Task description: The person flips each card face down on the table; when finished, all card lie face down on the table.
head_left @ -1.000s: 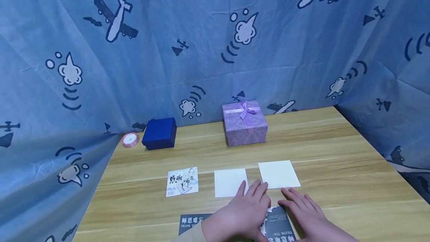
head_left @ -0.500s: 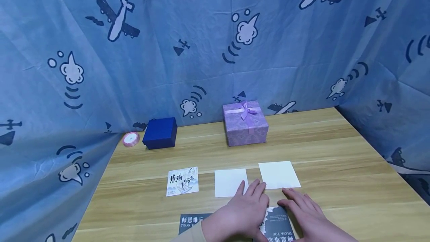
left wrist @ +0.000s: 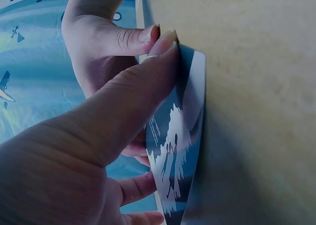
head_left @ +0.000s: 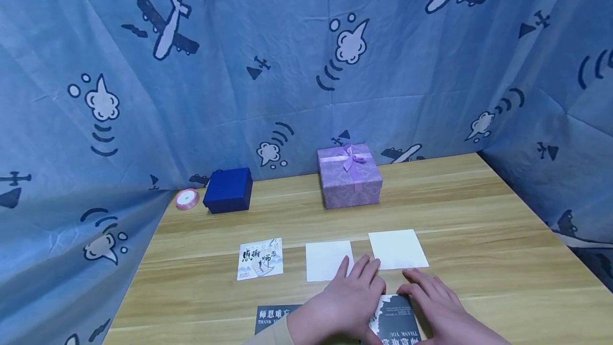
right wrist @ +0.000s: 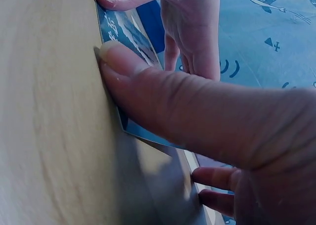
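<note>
A dark thank-you card with white lettering and a ragged white pattern lies between both hands at the front of the table. My left hand holds its left side, thumb on the near edge and fingers spread toward the far side. On the right side, my right hand grips it the same way, thumb near and fingers beyond. The left wrist view shows both thumbs close together on the card's edge. A shadow falls under the card in the right wrist view. Part of the card is hidden by the hands.
Another dark card lies left of the left hand, partly covered by the arm. Beyond are a printed white card and two blank white cards. A ribbon roll, blue box and purple gift box stand at the back.
Both hands stay nearly in place. The card's printed face shifts slightly between them, and its ragged white part looks a little different at the top edge.
</note>
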A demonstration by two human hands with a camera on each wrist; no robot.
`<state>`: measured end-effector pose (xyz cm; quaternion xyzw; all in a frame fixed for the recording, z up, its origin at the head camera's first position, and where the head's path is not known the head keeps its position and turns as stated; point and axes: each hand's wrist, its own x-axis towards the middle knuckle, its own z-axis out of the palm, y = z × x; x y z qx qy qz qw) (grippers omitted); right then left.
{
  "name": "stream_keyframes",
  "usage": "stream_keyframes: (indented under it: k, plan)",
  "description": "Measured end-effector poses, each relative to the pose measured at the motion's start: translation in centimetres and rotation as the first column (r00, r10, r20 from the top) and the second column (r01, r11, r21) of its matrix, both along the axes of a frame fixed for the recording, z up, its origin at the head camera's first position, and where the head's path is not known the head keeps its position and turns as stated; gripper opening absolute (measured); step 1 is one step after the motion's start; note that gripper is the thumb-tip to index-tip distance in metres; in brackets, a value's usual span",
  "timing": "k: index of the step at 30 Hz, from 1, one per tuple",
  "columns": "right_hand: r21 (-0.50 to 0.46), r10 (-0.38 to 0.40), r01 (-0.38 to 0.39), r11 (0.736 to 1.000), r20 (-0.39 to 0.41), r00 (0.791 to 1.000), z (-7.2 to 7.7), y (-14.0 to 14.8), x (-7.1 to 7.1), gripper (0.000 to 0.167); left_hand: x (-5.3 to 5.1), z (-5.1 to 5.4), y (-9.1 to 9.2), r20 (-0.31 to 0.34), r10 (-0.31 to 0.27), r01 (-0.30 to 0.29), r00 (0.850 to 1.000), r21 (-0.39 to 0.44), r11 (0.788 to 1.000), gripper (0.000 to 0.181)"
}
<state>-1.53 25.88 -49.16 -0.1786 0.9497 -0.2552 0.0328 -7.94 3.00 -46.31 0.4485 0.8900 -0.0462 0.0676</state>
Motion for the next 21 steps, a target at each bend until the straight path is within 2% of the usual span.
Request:
stream_keyframes:
  k: [5,10,17,21]
  plan:
    - [0.012,0.009,-0.009,1.0,0.056,0.998,0.22,0.11,-0.09,0.089,-0.1,0.01,0.04,-0.001,-0.004,0.004,1.0,-0.006,1.0,0.091]
    - [-0.008,0.021,-0.02,1.0,0.042,0.999,0.12,0.37,-0.12,0.087,-0.1,0.1,0.15,-0.025,-0.005,0.005,1.0,0.006,1.0,0.087]
    - [-0.008,0.013,-0.013,1.0,0.047,0.999,0.0,0.54,-0.21,0.097,-0.23,0.27,0.11,-0.035,0.005,-0.003,0.999,0.042,0.999,0.086]
    - [0.001,0.017,-0.017,1.0,0.021,1.0,-0.06,0.54,-0.19,0.098,-0.32,0.3,0.09,-0.027,0.003,-0.001,1.0,0.053,0.999,0.084]
